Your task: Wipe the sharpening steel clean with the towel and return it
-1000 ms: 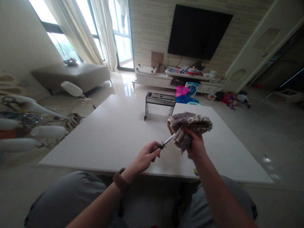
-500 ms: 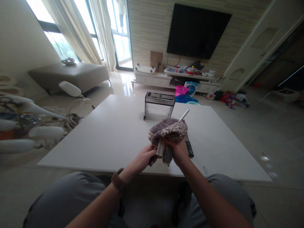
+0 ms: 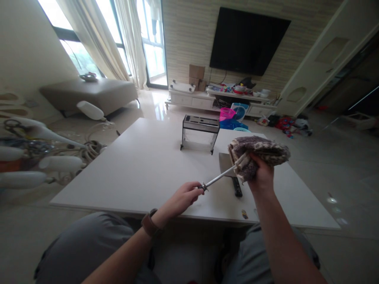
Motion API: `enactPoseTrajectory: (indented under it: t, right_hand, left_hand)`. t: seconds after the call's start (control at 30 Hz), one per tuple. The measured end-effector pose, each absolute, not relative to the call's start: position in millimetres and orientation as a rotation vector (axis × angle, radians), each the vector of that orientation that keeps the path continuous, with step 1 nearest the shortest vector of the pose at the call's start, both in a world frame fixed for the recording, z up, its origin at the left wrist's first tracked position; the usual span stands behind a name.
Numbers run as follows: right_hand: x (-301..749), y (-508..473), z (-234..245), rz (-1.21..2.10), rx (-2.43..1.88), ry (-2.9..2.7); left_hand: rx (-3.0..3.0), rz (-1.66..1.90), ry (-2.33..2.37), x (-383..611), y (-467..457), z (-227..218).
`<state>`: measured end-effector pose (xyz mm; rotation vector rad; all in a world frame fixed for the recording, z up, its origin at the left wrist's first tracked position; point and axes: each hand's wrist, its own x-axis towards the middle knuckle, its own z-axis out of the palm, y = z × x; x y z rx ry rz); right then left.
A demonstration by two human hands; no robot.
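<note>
My left hand [image 3: 188, 195] is closed round the black handle of a sharpening steel [image 3: 220, 177], whose silver rod points up and to the right. The rod's far end meets the edge of a fuzzy grey-brown cloth [image 3: 260, 148]; its tip is hidden there. My right hand [image 3: 263, 173] grips that folded cloth from below. Under the cloth a cleaver [image 3: 225, 159] lies on the white table, its black handle toward me and part of its blade covered from view. Farther back stands a knife block [image 3: 200, 132] with a slotted top and clear sides.
The white table [image 3: 133, 165] spreads before my knees. A small sticker [image 3: 244, 213] is near its front edge. Lamp parts with white shades [image 3: 60, 163] lie on the floor at left. Beyond the table are a pink basket [image 3: 226, 114] and a low TV cabinet [image 3: 189, 100].
The cloth has moved right in my right hand, away from my left. The rod, earlier wrapped and poking out of its top, now shows between the two hands. More of the cleaver is visible.
</note>
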<state>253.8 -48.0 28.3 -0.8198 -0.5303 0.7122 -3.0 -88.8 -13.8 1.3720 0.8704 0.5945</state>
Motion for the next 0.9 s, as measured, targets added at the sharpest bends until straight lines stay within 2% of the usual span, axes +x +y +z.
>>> enactPoseTrajectory:
  t: [0.13, 0.33, 0.57, 0.9]
  right_hand:
    - [256.3, -47.6, 32.3, 0.585, -0.838, -0.47]
    - [222.9, -54.9, 21.5, 0.917, -0.866, -0.541]
    - [163.3, -77.6, -13.9, 1.151, -1.041, -0.768]
    - [160.1, -76.7, -24.0, 1.104, -1.12, -0.754]
  left_hand:
    - [1.439, 0.68, 0.913, -4.2, -87.8, -17.7]
    - [1.383, 0.861, 0.895, -0.3, -86.2, -21.7]
    - [1.348, 0.966, 0.877, 5.7, -84.4, -29.5]
    - [1.403, 0.775, 0.891, -0.2, -85.8, -28.6]
